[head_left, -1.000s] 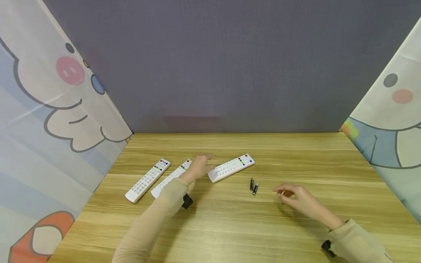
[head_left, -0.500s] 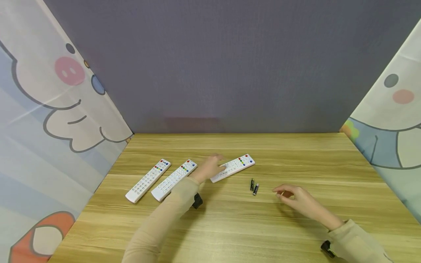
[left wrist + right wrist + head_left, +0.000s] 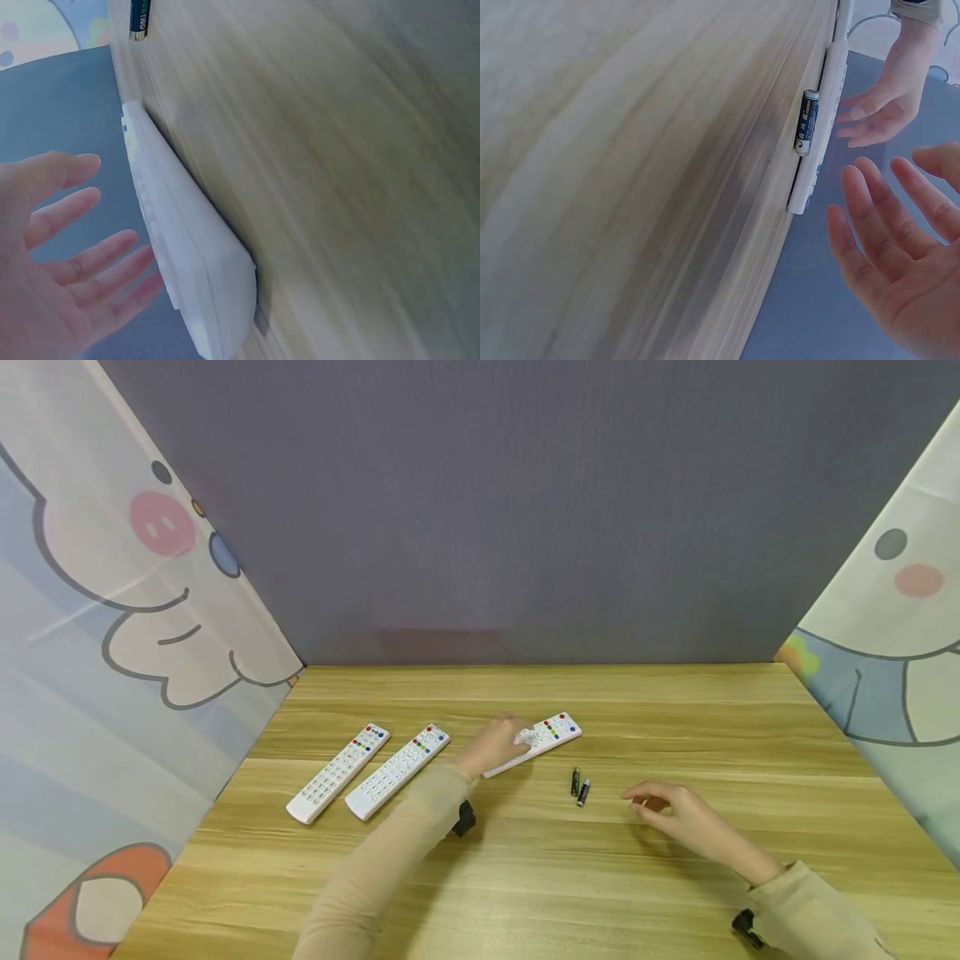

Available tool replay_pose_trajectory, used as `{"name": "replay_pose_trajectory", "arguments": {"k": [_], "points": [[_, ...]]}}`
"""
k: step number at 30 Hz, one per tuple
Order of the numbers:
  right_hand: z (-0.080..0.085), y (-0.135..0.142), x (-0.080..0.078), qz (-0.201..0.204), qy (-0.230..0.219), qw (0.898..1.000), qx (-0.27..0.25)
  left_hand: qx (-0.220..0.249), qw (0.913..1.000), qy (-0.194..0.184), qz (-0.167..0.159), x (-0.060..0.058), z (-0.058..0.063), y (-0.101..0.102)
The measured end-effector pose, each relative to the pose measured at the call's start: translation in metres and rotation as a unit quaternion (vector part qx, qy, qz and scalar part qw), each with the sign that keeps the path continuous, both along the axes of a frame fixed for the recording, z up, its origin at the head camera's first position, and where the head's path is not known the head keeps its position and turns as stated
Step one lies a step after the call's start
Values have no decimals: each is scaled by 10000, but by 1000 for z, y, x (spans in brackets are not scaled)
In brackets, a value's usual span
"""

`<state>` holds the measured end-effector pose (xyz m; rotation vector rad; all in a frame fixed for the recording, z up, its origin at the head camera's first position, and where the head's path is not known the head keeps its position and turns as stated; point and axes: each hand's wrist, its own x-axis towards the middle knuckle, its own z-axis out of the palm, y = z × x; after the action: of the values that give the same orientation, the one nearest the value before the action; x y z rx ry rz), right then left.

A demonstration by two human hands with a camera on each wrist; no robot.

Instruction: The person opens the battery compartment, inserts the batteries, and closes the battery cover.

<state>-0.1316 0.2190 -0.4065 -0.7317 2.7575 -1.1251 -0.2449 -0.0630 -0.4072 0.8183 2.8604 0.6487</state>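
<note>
My left hand (image 3: 491, 748) hovers over the lower half of a white remote control (image 3: 557, 732) that lies angled on the table, buttons up. In the left wrist view its fingers are spread and extended beside the remote control (image 3: 184, 232), and I see no grip on it. Two small dark batteries (image 3: 583, 792) lie close together just in front of that remote. To the right of them, my right hand (image 3: 678, 814) is held above the wood with loosely bent fingers and nothing in it. The right wrist view shows a battery (image 3: 806, 124) near the remote's edge.
Two more white remote controls lie at the left, one outermost (image 3: 337, 773) and one beside it (image 3: 397, 772), roughly parallel. A dark grey panel (image 3: 525, 527) stands along the table's back edge. Printed cartoon curtains (image 3: 67, 693) hang at both sides.
My left hand has moved right, from beside the middle remote to over the right-hand remote, uncovering the middle one. The right hand, remotes and batteries stay in place.
</note>
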Motion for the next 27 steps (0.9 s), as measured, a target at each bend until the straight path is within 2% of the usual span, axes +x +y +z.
{"name": "replay_pose_trajectory", "arguments": {"k": [6, 15, 20, 27], "points": [[-1, 0, 0, 18, -3, 10000, 19, -174, 9998, -39, 92, -1, -6, 6], [-2, 1, -1, 19, -23, 10000, -8, -295, 9983, -458, 193, -1, -9, 10], [-3, 0, -1, -1, -17, 10000, -10, -442, 9979, -436, 170, -1, -10, 12], [-4, 1, -1, 45, 38, 10000, -28, -415, 9982, -400, 193, -2, -11, 11]]}}
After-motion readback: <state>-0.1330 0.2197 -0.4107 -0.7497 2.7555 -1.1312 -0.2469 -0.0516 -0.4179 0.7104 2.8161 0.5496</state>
